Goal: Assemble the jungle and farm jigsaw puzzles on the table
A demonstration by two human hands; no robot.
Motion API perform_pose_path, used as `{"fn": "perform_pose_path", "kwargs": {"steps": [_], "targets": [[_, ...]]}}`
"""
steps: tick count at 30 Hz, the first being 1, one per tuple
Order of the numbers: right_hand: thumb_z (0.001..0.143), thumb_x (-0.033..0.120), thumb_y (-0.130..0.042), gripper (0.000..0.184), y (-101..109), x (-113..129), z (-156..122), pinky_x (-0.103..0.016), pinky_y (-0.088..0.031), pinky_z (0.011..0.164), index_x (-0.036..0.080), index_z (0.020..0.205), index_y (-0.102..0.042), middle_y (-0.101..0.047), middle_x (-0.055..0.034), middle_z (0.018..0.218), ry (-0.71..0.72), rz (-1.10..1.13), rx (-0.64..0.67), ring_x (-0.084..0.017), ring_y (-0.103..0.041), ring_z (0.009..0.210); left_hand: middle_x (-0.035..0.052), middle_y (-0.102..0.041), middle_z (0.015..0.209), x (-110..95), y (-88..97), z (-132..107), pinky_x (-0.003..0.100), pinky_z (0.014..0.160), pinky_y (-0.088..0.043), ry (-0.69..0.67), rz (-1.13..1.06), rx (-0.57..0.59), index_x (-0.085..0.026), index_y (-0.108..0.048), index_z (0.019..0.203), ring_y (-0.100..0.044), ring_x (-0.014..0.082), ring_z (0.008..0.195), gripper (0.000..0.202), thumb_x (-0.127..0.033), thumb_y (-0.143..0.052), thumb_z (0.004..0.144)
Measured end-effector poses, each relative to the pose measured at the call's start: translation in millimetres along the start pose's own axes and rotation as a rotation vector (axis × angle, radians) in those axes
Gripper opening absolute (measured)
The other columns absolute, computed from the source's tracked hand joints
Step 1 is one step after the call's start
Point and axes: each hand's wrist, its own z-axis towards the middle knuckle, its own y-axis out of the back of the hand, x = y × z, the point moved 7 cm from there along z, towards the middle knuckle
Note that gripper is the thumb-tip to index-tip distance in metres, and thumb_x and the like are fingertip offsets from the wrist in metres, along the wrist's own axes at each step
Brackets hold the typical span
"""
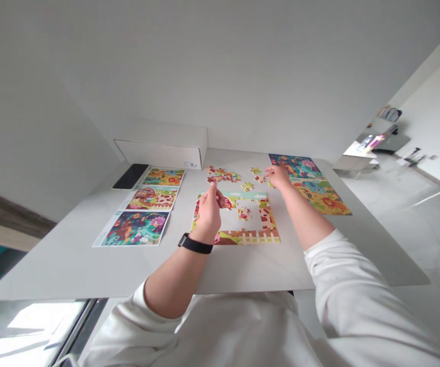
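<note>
A partly built farm jigsaw [243, 235] lies in the middle of the white table [71, 265], its border joined and its centre mostly bare. My left hand [208, 211], with a black band on the wrist, hovers over the jigsaw's left edge with fingers pinched on a small puzzle piece. My right hand [279, 177] reaches beyond the jigsaw's top right corner, fingers curled on a loose piece among the scattered pieces [222, 175].
Three printed picture sheets [136, 228] lie in a column at the left, beside a black phone [130, 176]. A white box [164, 145] stands at the back. Two finished colourful puzzles [311, 183] lie at the right. A shelf with objects stands far right.
</note>
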Motion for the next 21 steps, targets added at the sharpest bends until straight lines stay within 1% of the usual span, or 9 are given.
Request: {"fn": "perform_pose_path", "kwargs": {"steps": [2, 3, 6, 9, 12, 14, 16, 19, 21], "targets": [[0.097, 0.013, -0.061, 0.032, -6.4, -0.1, 11.9, -0.028, -0.054, 0.095, 0.02, 0.122, -0.078, -0.084, -0.0102, 0.117, -0.02, -0.05, -0.013, -0.02, -0.077, 0.107, -0.0005, -0.045, 0.056, 1.0, 4.2, -2.1, 0.03, 0.058, -0.046, 0.033, -0.108, -0.089, -0.027, -0.036, 0.069, -0.05, 0.0157, 0.056, 0.064, -0.079, -0.02, 0.103], [0.096, 0.014, -0.063, 0.032, -10.3, 0.0, 17.3, -0.028, -0.054, 0.096, 0.019, 0.124, -0.078, -0.083, -0.0119, 0.121, -0.03, -0.082, -0.011, -0.022, -0.076, 0.112, -0.0008, -0.045, 0.056, 1.1, 5.0, -3.4, 0.03, 0.058, -0.046, 0.047, -0.151, -0.115, -0.027, -0.035, 0.069, -0.05, 0.0152, 0.055, 0.063, -0.077, -0.022, 0.104], [0.096, 0.024, -0.07, 0.031, -23.4, 0.5, 30.3, -0.031, -0.054, 0.096, 0.018, 0.125, -0.078, -0.079, -0.0165, 0.13, -0.063, -0.186, 0.02, -0.026, -0.075, 0.12, -0.0012, -0.046, 0.057, -0.8, 4.5, -6.5, 0.03, 0.058, -0.047, 0.07, -0.238, -0.12, -0.027, -0.036, 0.07, -0.051, 0.0145, 0.055, 0.06, -0.074, -0.029, 0.105], [0.089, 0.031, -0.079, 0.036, -36.2, 0.4, 39.7, -0.032, -0.057, 0.09, 0.016, 0.122, -0.08, -0.079, -0.0205, 0.128, -0.094, -0.302, 0.094, -0.03, -0.077, 0.116, -0.0011, -0.045, 0.059, -3.4, 7.4, -7.7, 0.031, 0.059, -0.047, 0.083, -0.3, -0.117, -0.027, -0.037, 0.071, -0.051, 0.015, 0.056, 0.058, -0.073, -0.033, 0.105], [0.079, 0.034, -0.089, 0.034, -45.3, -1.7, 45.8, -0.034, -0.058, 0.084, 0.014, 0.106, -0.084, -0.082, -0.0235, 0.114, -0.118, -0.425, 0.217, -0.033, -0.079, 0.108, 0.0004, -0.046, 0.061, -7.4, 10.7, -8.0, 0.033, 0.061, -0.048, 0.073, -0.258, -0.094, -0.027, -0.036, 0.071, -0.053, 0.0168, 0.059, 0.061, -0.078, -0.027, 0.103], [0.076, 0.036, -0.092, 0.032, -47.1, -2.7, 47.7, -0.035, -0.057, 0.083, 0.014, 0.099, -0.085, -0.083, -0.0228, 0.105, -0.106, -0.477, 0.282, -0.034, -0.079, 0.103, 0.0013, -0.046, 0.061, -9.7, 10.9, -8.6, 0.034, 0.063, -0.049, 0.073, -0.226, -0.07, -0.027, -0.036, 0.072, -0.053, 0.0179, 0.06, 0.063, -0.081, -0.022, 0.102], [0.074, 0.037, -0.093, 0.03, -46.4, -2.3, 47.6, -0.035, -0.057, 0.082, 0.016, 0.094, -0.085, -0.083, -0.0204, 0.099, -0.069, -0.499, 0.319, -0.032, -0.079, 0.098, 0.0008, -0.044, 0.061, -10.2, 9.4, -9.9, 0.034, 0.062, -0.048, 0.097, -0.255, -0.052, -0.027, -0.037, 0.072, -0.052, 0.018, 0.06, 0.063, -0.081, -0.023, 0.102], [0.073, 0.037, -0.093, 0.024, -45.4, -0.2, 42.3, -0.033, -0.056, 0.079, 0.019, 0.084, -0.083, -0.082, -0.015, 0.089, -0.007, -0.498, 0.366, -0.029, -0.077, 0.091, -0.0012, -0.04, 0.06, -8.1, 5.5, -12.0, 0.032, 0.059, -0.046, 0.159, -0.449, -0.052, -0.026, -0.041, 0.071, -0.047, 0.0158, 0.056, 0.06, -0.076, -0.037, 0.104], [0.072, 0.034, -0.093, 0.02, -44.0, 2.4, 36.3, -0.031, -0.054, 0.076, 0.021, 0.082, -0.081, -0.082, -0.0113, 0.088, 0.018, -0.46, 0.376, -0.027, -0.076, 0.088, -0.0024, -0.039, 0.059, -5.9, 2.8, -13.0, 0.029, 0.056, -0.043, 0.196, -0.612, -0.064, -0.024, -0.045, 0.068, -0.045, 0.0137, 0.054, 0.059, -0.072, -0.05, 0.102]]}}
